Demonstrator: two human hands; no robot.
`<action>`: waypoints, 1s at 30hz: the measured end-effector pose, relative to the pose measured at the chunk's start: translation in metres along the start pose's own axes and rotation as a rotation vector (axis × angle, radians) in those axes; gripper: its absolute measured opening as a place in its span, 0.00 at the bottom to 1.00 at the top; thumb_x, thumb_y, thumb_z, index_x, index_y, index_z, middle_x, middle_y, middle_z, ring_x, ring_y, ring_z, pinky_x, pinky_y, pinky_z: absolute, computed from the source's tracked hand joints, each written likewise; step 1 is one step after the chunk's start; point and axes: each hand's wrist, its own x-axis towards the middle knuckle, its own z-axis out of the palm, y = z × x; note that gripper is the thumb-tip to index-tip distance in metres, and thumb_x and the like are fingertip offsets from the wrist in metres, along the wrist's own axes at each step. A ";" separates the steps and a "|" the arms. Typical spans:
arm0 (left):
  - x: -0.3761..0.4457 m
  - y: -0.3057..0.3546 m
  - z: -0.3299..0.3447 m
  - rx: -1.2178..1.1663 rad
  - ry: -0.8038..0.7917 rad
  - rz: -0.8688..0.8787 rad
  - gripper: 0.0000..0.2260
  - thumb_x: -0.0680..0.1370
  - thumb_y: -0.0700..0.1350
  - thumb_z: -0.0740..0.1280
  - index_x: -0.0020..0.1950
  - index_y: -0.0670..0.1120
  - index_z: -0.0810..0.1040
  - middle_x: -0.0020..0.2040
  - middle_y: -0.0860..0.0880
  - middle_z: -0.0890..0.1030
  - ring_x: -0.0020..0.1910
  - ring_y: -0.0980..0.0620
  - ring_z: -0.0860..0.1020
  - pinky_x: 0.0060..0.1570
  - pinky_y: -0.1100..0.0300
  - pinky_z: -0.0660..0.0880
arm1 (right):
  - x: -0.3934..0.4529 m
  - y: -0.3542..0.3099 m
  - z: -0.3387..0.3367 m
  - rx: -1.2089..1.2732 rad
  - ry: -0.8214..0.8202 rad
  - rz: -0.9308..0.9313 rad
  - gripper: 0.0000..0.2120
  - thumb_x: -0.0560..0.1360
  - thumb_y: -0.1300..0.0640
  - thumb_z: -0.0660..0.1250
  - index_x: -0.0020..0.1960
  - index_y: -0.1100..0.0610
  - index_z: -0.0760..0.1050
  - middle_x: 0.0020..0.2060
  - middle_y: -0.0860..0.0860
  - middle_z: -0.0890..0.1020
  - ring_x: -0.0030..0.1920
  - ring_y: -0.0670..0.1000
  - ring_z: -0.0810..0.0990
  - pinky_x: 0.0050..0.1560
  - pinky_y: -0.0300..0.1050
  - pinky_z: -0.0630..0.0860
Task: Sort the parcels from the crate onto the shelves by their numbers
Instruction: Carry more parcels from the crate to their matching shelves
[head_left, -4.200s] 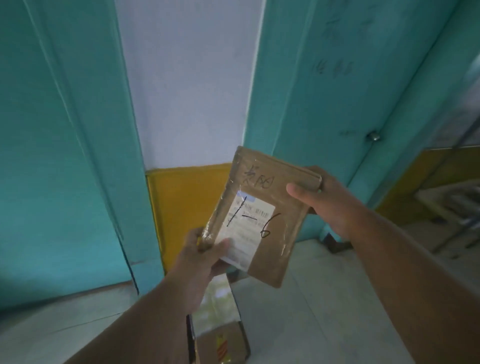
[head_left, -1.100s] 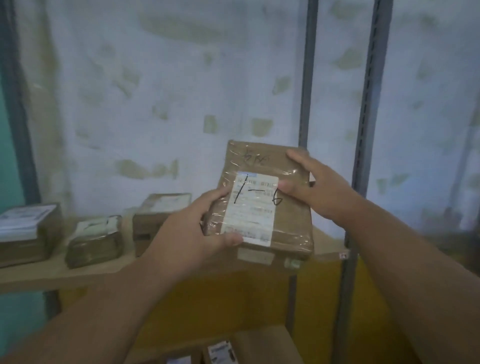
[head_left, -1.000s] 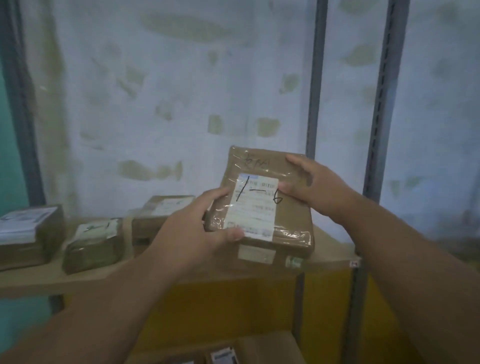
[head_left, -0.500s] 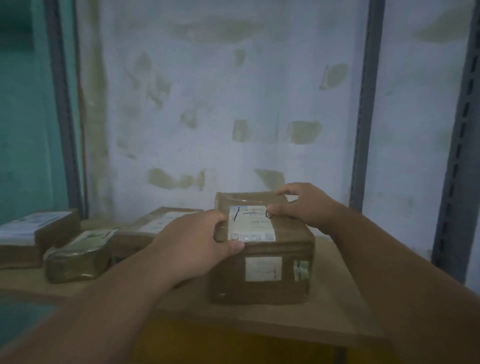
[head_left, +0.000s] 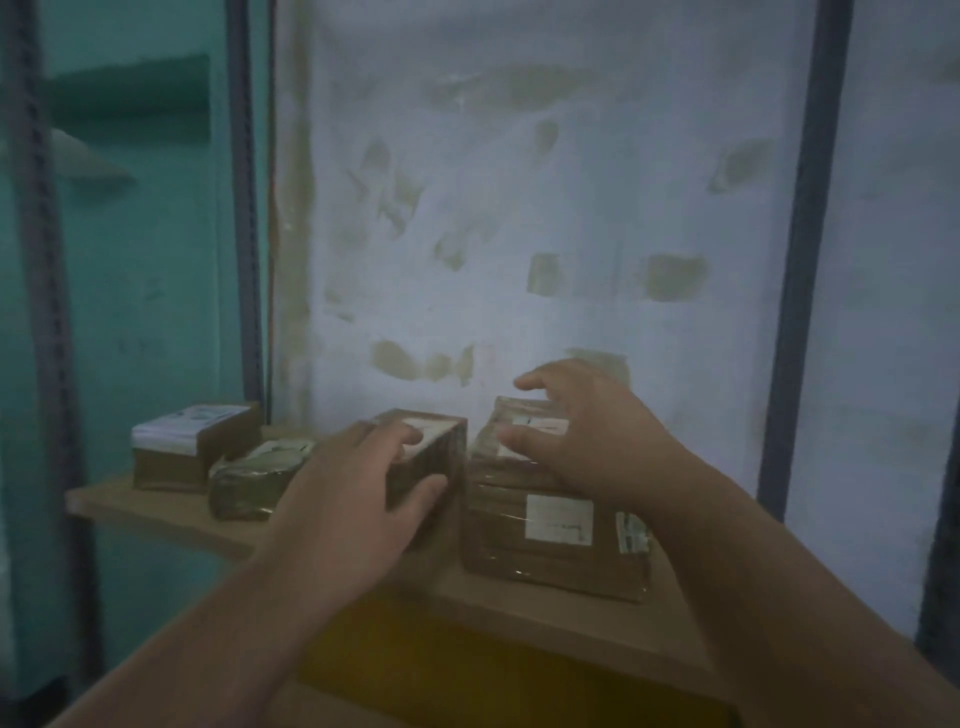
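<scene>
Taped cardboard parcel (head_left: 556, 525) flat on wooden shelf (head_left: 171, 512), rightmost of four. Right hand (head_left: 582, 441) over its top, fingers spread, loose; contact unclear. Left hand (head_left: 358, 499) gripping neighbouring brown parcel (head_left: 431, 441) just left, thumb on near face, fingers curled over top. Two more parcels farther left.

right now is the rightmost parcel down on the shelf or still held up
Down on the shelf. The rightmost parcel sits flat on the board beside another parcel; the right hand hovers over its top, fingers spread, not gripping.
</scene>
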 end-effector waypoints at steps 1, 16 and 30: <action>-0.011 -0.015 -0.008 -0.003 0.014 -0.002 0.19 0.76 0.61 0.67 0.65 0.60 0.73 0.58 0.60 0.76 0.57 0.57 0.76 0.56 0.54 0.77 | -0.004 -0.021 0.006 0.028 -0.012 -0.044 0.27 0.73 0.36 0.69 0.69 0.42 0.71 0.64 0.38 0.72 0.63 0.39 0.71 0.57 0.37 0.66; -0.203 -0.364 -0.203 0.417 -0.041 -0.415 0.22 0.72 0.64 0.58 0.60 0.56 0.77 0.55 0.55 0.79 0.54 0.49 0.77 0.51 0.53 0.76 | 0.021 -0.408 0.258 0.297 -0.183 -0.479 0.31 0.73 0.34 0.65 0.71 0.47 0.71 0.66 0.47 0.74 0.67 0.48 0.73 0.66 0.44 0.70; -0.206 -0.662 -0.268 0.544 -0.137 -0.713 0.20 0.76 0.60 0.67 0.66 0.56 0.75 0.61 0.53 0.78 0.59 0.48 0.76 0.57 0.53 0.74 | 0.147 -0.608 0.520 0.377 -0.385 -0.547 0.30 0.75 0.38 0.68 0.74 0.47 0.67 0.69 0.49 0.70 0.69 0.52 0.70 0.67 0.54 0.71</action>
